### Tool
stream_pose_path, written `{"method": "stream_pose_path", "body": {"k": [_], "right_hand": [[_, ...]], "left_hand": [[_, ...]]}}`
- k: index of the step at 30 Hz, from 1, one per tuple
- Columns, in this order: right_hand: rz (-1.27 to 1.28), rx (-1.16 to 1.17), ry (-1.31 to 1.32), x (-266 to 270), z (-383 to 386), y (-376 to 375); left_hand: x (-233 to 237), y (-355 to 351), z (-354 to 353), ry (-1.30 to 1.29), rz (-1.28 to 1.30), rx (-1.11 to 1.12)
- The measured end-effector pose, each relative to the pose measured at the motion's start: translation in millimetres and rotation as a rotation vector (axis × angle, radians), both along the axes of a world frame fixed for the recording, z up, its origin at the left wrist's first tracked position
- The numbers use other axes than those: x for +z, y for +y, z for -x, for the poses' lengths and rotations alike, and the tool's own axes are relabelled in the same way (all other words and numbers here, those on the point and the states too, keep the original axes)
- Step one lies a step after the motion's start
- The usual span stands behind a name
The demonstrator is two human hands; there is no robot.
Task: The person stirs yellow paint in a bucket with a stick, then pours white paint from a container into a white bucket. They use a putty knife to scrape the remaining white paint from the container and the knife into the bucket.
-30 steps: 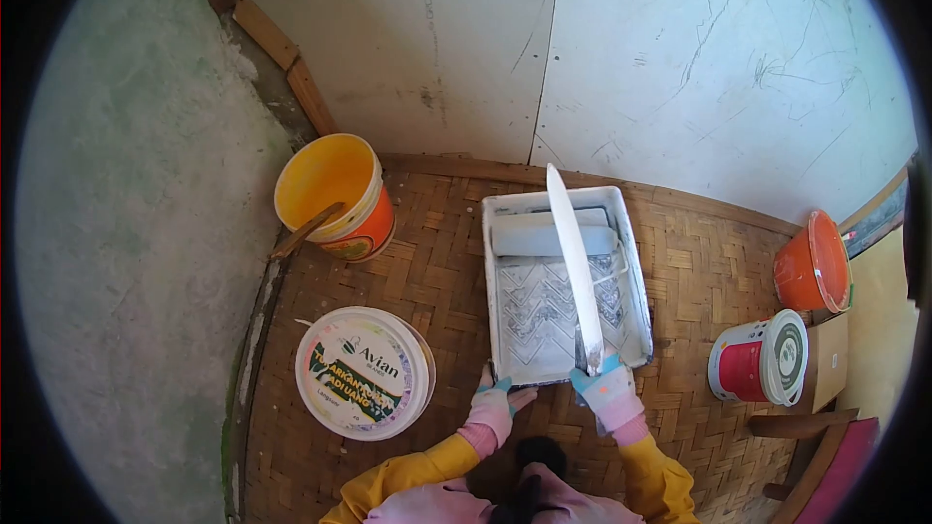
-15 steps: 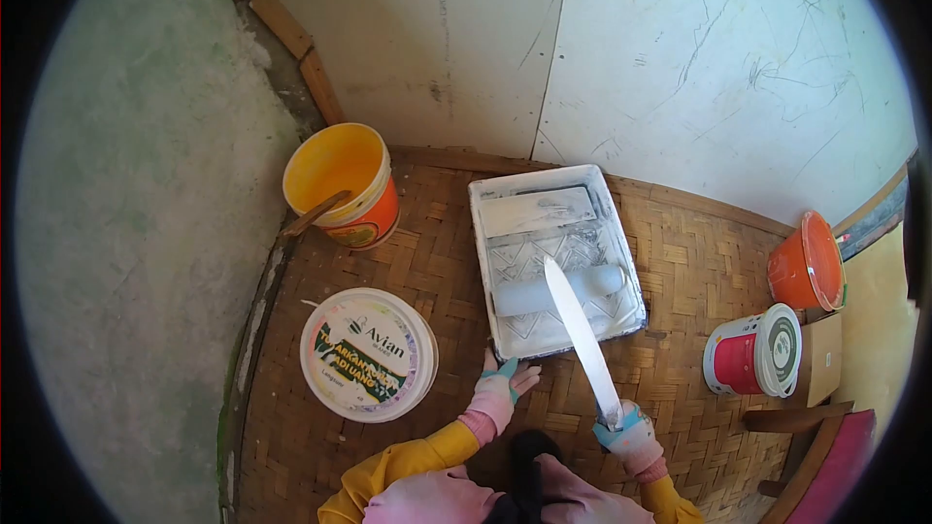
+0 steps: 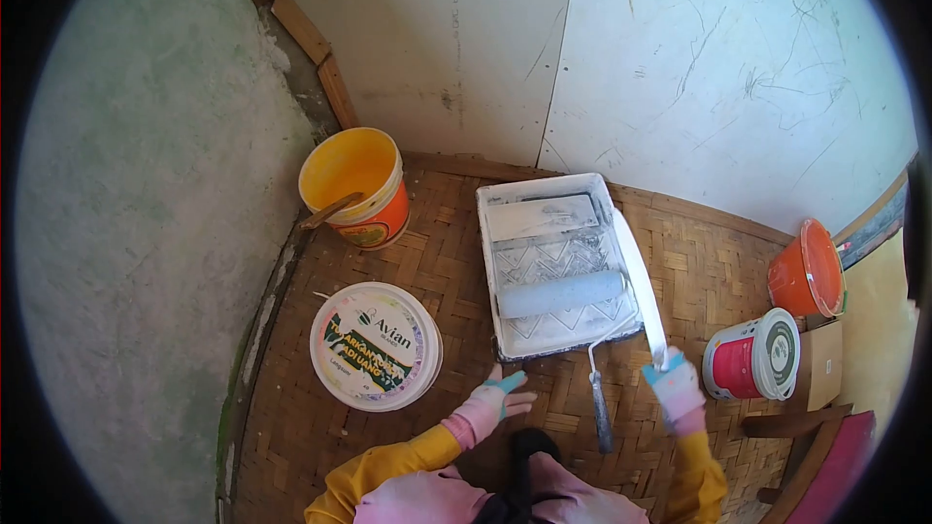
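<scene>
My right hand, in a pink and light-blue glove, is closed around the lower end of a long, flat, white paint-coated stick. The stick points up along the right side of the paint tray. My left hand, gloved likewise with bare fingertips, is open with fingers apart, just below the tray's near edge and holding nothing. Inside the tray lies a paint roller wet with pale paint. Its dark handle sticks out over the near rim, between my hands.
A lidded white Avian tub stands at left, below an orange bucket with a brush-like wooden handle. At right are a pink-and-white paint tub, an orange container, a cardboard box and a wooden chair part. Walls border the woven floor.
My right hand has swung the white stick from over the tray to its right side, uncovering the roller's handle. My left hand has shifted slightly down and left from the tray's edge.
</scene>
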State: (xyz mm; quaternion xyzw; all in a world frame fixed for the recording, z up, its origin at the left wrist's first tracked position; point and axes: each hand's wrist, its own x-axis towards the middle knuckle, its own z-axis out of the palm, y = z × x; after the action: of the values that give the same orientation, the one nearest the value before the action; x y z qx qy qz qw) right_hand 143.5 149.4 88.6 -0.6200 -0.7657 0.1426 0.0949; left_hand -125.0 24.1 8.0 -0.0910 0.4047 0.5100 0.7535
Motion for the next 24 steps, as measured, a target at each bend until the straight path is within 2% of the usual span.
{"method": "stream_pose_path", "body": {"k": [1, 2, 4, 6, 8, 9, 12, 14, 15, 17, 18, 20, 24], "right_hand": [[0.022, 0.035, -0.052, -6, -7, 19], [0.039, 0.058, -0.227, -6, -9, 36], [0.051, 0.169, -0.395, 0, -5, 63], [0.053, 0.233, -0.318, 1, -7, 83], [0.140, 0.210, -0.276, -4, -9, 103], [0.126, 0.212, -0.281, -3, -7, 107], [0.119, 0.220, -0.332, -11, -7, 119], [0.121, 0.218, -0.375, -7, 0, 121], [0.180, 0.191, -0.360, -2, 5, 118], [0.234, 0.167, -0.344, 0, 10, 117], [0.242, 0.167, -0.334, -3, 9, 117], [0.244, 0.161, -0.326, -6, 9, 116], [0.236, 0.199, -0.313, -10, 9, 117]], "left_hand": [[-2, -9, 5, 0.000, 0.014, -0.062], [-3, -18, 13, 0.003, 0.018, -0.047], [-2, -45, 34, -0.069, -0.019, -0.208], [-16, -87, 56, -0.020, 0.026, -0.114], [-28, -140, 83, 0.018, 0.032, 0.270], [-20, -153, 93, 0.029, 0.047, 0.304], [22, -157, 122, 0.565, 0.350, 1.023], [55, -139, 136, 0.712, 0.102, 0.995], [72, -127, 136, 0.713, 0.103, 1.006], [95, -99, 128, 1.081, -0.158, 0.736], [90, -90, 127, 1.080, -0.163, 0.742], [77, -76, 126, 1.221, 0.019, 0.845], [75, -76, 136, 1.166, -0.005, 0.839]]}}
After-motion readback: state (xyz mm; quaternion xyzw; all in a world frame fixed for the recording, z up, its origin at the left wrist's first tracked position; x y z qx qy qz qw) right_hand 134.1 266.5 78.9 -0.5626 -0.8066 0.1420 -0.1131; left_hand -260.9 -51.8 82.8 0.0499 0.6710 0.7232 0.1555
